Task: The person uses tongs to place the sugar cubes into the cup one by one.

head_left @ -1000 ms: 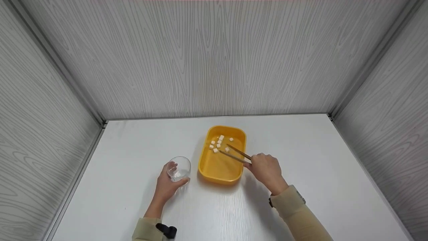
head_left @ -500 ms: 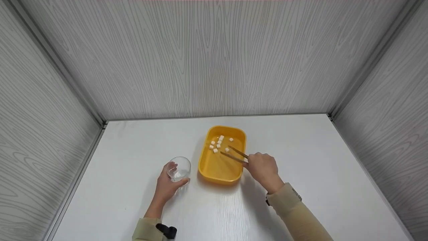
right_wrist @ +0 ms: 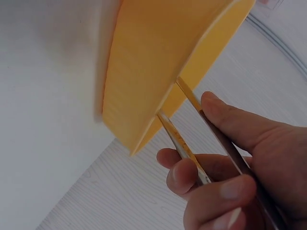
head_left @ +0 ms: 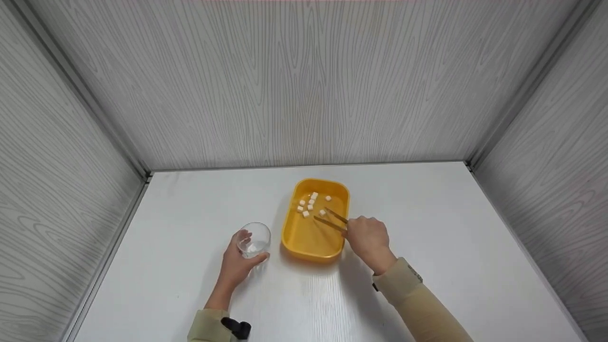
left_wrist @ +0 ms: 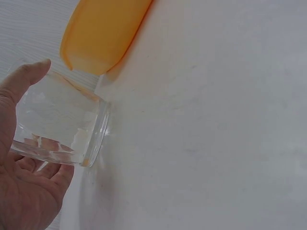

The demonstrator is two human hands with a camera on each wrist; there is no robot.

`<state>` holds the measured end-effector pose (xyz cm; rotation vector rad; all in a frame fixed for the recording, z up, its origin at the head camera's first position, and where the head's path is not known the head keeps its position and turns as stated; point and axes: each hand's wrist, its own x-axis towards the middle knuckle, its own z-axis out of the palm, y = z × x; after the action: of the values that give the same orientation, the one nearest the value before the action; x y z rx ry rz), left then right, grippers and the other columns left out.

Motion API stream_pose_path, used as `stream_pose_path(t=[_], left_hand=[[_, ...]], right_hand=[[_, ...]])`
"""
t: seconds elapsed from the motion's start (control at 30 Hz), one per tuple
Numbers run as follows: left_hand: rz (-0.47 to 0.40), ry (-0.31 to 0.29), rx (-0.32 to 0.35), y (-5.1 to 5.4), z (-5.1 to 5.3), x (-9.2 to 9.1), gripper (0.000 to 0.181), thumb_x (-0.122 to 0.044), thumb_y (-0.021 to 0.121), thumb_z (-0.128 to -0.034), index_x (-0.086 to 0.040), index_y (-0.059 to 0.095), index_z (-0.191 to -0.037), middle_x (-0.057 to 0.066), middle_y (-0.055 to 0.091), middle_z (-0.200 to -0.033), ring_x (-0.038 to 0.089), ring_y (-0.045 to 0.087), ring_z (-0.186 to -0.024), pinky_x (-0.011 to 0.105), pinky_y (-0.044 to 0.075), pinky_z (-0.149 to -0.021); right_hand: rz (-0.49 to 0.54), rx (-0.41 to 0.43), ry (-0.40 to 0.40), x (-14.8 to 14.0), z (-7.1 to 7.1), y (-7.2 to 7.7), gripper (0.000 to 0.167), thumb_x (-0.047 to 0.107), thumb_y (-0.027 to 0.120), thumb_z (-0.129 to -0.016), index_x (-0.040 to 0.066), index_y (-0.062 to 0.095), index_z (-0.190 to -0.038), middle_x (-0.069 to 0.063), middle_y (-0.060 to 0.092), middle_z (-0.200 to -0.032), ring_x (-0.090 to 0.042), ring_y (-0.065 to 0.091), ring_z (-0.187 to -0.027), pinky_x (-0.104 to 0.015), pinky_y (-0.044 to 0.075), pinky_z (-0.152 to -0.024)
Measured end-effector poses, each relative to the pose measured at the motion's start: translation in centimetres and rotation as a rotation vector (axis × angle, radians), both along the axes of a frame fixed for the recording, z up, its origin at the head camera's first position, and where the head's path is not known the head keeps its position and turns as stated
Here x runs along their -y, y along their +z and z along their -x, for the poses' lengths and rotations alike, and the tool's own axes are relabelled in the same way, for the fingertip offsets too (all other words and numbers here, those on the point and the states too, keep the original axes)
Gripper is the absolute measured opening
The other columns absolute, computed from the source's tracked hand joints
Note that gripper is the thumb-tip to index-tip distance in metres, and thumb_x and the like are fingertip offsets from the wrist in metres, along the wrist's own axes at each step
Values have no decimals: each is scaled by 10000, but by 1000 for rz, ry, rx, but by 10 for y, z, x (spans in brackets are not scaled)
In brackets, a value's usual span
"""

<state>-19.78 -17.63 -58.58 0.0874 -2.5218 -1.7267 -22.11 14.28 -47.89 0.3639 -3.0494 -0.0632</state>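
Observation:
The left hand (head_left: pixel 237 261) grips a clear glass (head_left: pixel 255 240) standing on the table, left of a yellow tray (head_left: pixel 311 256); in the left wrist view thumb and fingers lie on either side of the glass (left_wrist: pixel 57 115). Several small white cubes lie in the tray, one of them (head_left: pixel 322 213) apart from the group near the tong tips. With the right hand (head_left: pixel 369 240), metal tongs (head_left: pixel 330 224) are held over the tray's right rim, their two arms spread. In the right wrist view, the tray wall (right_wrist: pixel 144 62) hides the tips of the tongs (right_wrist: pixel 218 132).
A white table (head_left: pixel 190 199) lies under everything. Grey wood-grain panels (head_left: pixel 304 95) stand at the back and on both sides. A black strap piece (head_left: pixel 236 327) sits at the left sleeve.
The right hand has shifted slightly left, toward the tray, while the tong tips stay near the lone cube. The left hand and glass look unmoved.

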Motion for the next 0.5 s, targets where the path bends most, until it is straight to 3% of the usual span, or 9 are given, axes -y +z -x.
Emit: stream_pose_path(t=[0.2,0.5], left_hand=[[-10,-7,-2,1,-1,0,908,-232,889,-715,-18,373,-1430,174,490,-1414,346,418,-1346,489,325,-1124],[-6,4,8,1,-1,0,931,-235,894,-707,-19,366,-1443,179,489,-1418,346,420,-1345,490,328,-1121]], right_hand=[[5,-37,21,3,0,-1,271,283,756,-858,37,712,-754,-42,510,-553,-184,457,-480,-360,475,-421],[-24,12,11,9,2,0,253,277,746,-870,34,737,-802,-46,535,-592,-194,480,-509,-343,492,-458]])
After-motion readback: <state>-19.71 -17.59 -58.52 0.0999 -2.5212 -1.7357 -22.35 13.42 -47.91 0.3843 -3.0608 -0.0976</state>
